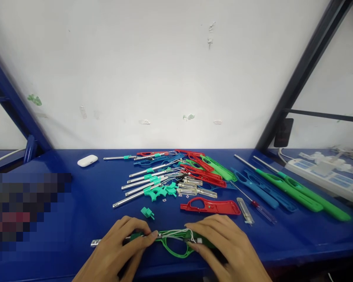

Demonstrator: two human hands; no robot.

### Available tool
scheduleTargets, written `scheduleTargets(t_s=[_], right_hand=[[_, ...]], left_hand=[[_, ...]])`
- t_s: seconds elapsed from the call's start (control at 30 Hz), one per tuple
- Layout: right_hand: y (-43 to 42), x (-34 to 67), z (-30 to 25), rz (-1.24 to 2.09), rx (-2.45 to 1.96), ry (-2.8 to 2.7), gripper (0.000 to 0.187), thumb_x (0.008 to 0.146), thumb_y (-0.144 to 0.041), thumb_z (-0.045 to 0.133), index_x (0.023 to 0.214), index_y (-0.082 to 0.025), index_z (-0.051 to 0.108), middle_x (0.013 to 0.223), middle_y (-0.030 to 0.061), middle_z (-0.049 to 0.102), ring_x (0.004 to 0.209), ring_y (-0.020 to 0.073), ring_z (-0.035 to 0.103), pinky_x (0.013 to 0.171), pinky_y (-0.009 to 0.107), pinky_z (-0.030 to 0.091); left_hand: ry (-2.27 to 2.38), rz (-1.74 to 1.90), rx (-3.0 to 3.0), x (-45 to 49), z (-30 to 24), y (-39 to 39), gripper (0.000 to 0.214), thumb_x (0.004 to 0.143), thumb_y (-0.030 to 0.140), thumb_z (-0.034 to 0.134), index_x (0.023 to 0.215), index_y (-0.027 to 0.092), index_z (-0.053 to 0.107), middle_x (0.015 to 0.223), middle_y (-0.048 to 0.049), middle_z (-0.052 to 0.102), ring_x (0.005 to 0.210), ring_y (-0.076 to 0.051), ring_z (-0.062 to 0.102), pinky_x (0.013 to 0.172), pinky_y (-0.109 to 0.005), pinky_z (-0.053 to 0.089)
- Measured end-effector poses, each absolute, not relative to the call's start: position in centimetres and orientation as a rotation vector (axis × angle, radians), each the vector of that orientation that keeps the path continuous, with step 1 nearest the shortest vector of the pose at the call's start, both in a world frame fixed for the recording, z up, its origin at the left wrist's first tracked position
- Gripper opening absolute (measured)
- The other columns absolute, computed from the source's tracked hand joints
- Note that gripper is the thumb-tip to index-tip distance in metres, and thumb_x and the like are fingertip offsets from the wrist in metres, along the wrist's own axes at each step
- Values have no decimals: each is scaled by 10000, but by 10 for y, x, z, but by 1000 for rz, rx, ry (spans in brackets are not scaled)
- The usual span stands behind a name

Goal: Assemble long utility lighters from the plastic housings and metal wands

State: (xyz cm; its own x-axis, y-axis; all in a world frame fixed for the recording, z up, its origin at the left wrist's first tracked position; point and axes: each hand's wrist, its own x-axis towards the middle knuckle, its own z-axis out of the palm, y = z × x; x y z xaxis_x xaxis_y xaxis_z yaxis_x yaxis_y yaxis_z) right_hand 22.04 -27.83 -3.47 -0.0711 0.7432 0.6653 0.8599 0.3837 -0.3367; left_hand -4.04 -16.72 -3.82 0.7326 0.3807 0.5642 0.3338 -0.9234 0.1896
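At the table's front edge, my left hand (126, 243) is closed around a utility lighter's metal tube (95, 243), its thumb and forefinger pinching near the front of the green lighter casing (176, 255). My right hand (223, 243) grips the casing's handle end, which it mostly covers. Its fingertips press by a small dark-and-white part (197, 240) where white wires (179, 232) loop along the casing. Small teal triggers (147, 212) lie just beyond my left hand. A red casing half (211, 206) and a clear fuel tank (245, 210) lie beyond my right hand.
Several metal tubes (132, 198) with wires, clear tanks (206, 192) and red casings (208, 177) are heaped mid-table. To the right lie a screwdriver (263, 212), blue casings (259, 190), green lighters (294, 192) and a power strip (326, 178). A white case (87, 160) sits left.
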Motion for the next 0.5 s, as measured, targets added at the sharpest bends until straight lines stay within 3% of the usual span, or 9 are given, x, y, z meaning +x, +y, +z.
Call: scheduleTargets(t_s=[0.23,0.5], right_hand=[[-277,219,-35,-218,-1373,-1819,297,1097,-479,524,1154,-302,756,922,-58,810,771,134,745,770,250,570],[-280,220,-43,-117,-1401,-1831,238,1085,-404,578,1202,-278,743,994,-32,807,859,147,740,819,243,593]], left_hand=[[584,1032,2952,-37,-34,-170,312,1008,148,541,1239,300,685,1046,-2,736,938,-159,704,811,-217,606],[676,939,2794,-15,-31,-179,212,1048,219,571,1213,300,676,1085,1,704,973,-172,685,889,-276,604]])
